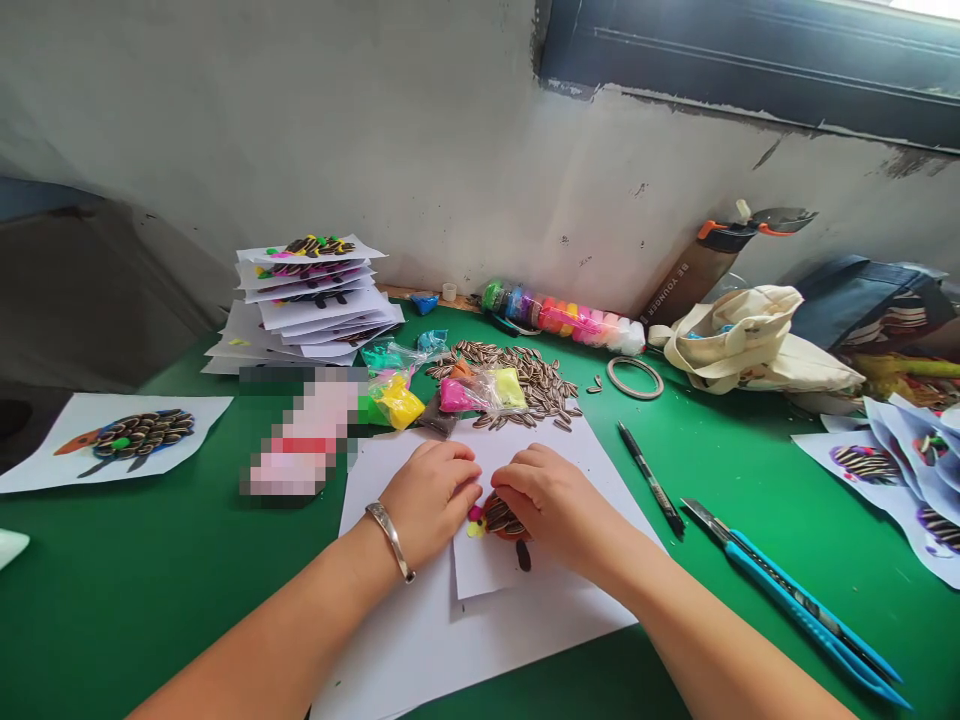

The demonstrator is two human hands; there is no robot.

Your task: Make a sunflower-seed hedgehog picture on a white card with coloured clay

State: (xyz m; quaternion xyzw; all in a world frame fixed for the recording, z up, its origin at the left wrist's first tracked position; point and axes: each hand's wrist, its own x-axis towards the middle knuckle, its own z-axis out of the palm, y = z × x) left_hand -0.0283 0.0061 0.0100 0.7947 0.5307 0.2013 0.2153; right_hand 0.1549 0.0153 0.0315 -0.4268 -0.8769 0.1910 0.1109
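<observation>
A green table (150, 610) is occupied by a stack of finished seed pictures (315, 300) at the far side and a loose pile of similar sheets (892, 480) at the right. Two overlapping white paper sheets (405, 640) are laid before the person. Packets of coloured clay (465, 395) and a heap of sunflower seeds (517, 380) are placed beyond the sheets, while a blue craft knife (795, 600) and a black pen (652, 480) are set to the right. A small seed-and-clay figure (501, 518) is located on the upper sheet, its long axis lying roughly across the view, with the pink-and-yellow end to the left. The right hand (555, 500) is the nearer, curled closed over the figure. The left hand (429, 505) is curled just beside it; whether contact is made cannot be told.
</observation>
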